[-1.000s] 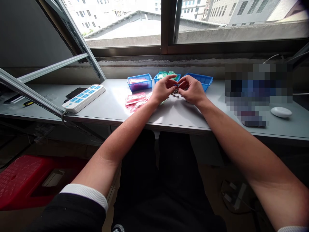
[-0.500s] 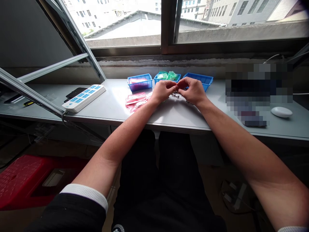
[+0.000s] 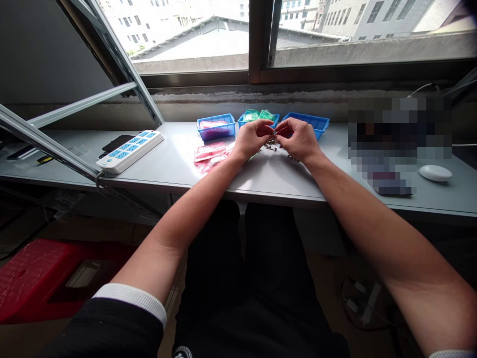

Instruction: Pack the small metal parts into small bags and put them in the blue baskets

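Observation:
My left hand [image 3: 253, 140] and my right hand [image 3: 298, 138] meet fingertip to fingertip above the desk, both pinched closed. Whatever sits between the fingertips is too small to make out. Just below them lies a little heap of small dark metal pieces [image 3: 272, 146], partly covered by my hands. Pink plastic bags [image 3: 210, 155] lie flat to the left of my left hand. Behind the hands stand a blue basket with pink contents [image 3: 216, 133], a blue basket holding green bags [image 3: 278, 121] and a third blue basket [image 3: 320, 125], its inside partly hidden by my right hand.
A white power strip [image 3: 130, 151] lies on the grey desk [image 3: 175, 159] at the left, near a metal frame [image 3: 130, 74]. To the right are a white mouse [image 3: 435, 173] and a blurred-out area. A red plastic stool [image 3: 33, 278] stands on the floor, lower left.
The fingertips have shifted slightly, and the right fingers sit a touch higher. Both hands otherwise stay in the same place over the metal pieces.

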`<control>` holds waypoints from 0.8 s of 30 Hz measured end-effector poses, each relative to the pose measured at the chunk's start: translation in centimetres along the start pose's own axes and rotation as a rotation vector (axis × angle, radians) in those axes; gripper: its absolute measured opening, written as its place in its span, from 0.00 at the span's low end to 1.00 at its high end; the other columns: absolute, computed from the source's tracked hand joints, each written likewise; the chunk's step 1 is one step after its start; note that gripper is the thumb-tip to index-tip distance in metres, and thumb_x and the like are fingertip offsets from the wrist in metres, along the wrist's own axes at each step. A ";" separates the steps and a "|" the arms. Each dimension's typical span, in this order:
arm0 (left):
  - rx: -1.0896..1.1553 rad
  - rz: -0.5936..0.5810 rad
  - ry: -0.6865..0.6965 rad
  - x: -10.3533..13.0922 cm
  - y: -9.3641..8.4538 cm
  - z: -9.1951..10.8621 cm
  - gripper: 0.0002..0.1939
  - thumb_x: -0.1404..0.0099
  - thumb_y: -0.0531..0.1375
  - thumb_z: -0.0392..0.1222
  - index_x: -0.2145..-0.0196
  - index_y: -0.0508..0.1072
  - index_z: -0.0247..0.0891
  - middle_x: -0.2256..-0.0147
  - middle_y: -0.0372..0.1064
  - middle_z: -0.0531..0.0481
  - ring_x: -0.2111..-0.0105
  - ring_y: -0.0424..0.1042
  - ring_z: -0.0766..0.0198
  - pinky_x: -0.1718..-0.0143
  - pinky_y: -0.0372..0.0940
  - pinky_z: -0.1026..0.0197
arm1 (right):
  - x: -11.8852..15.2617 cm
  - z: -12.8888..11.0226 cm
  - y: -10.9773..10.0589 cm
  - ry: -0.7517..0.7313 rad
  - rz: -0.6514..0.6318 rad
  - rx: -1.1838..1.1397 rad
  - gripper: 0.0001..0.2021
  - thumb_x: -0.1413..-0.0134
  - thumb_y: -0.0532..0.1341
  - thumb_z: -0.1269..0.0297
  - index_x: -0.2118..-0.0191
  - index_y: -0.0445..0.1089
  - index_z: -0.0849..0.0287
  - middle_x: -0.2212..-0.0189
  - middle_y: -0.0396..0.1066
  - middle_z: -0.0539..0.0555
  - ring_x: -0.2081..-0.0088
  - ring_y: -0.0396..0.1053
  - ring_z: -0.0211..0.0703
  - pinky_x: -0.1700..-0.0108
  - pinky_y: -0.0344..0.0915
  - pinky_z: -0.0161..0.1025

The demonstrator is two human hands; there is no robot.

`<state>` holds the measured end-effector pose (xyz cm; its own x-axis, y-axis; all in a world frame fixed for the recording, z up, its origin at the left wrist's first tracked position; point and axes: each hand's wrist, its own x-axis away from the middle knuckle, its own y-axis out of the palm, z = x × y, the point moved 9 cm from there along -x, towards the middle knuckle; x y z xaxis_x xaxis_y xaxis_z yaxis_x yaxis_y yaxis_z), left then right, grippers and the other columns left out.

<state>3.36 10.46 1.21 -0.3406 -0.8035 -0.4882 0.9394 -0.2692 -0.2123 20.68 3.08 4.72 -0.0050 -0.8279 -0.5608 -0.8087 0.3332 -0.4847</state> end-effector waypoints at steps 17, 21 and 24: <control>-0.184 -0.023 0.040 0.4 -0.3 1.4 0.05 0.23 0.78 0.41 0.52 0.97 0.41 0.52 0.97 0.44 0.49 0.94 0.50 0.44 0.84 0.54 | 0.2 -1.0 0.0 -0.029 -0.015 -0.006 0.08 0.38 0.82 0.62 0.60 0.84 0.49 0.56 0.93 0.57 0.52 0.90 0.61 0.39 0.89 0.62; -0.203 0.020 0.044 0.4 -0.6 1.5 0.09 0.24 0.76 0.32 0.52 0.97 0.41 0.51 0.97 0.46 0.48 0.94 0.50 0.39 0.85 0.53 | 0.0 -0.7 -0.2 -0.055 0.018 0.020 0.05 0.35 0.77 0.67 0.60 0.84 0.49 0.56 0.93 0.57 0.53 0.90 0.60 0.41 0.88 0.62; -0.223 0.004 0.041 0.4 -0.4 1.5 0.12 0.25 0.73 0.29 0.51 0.96 0.41 0.49 0.97 0.46 0.46 0.94 0.51 0.36 0.85 0.52 | -0.2 -0.2 -0.2 -0.055 0.024 0.040 0.07 0.36 0.76 0.71 0.60 0.84 0.49 0.57 0.92 0.57 0.53 0.89 0.61 0.42 0.87 0.62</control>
<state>2.91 9.42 2.33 -0.3425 -0.7806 -0.5228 0.9103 -0.1380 -0.3903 20.74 3.04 5.07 0.0093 -0.7940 -0.6078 -0.7847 0.3710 -0.4966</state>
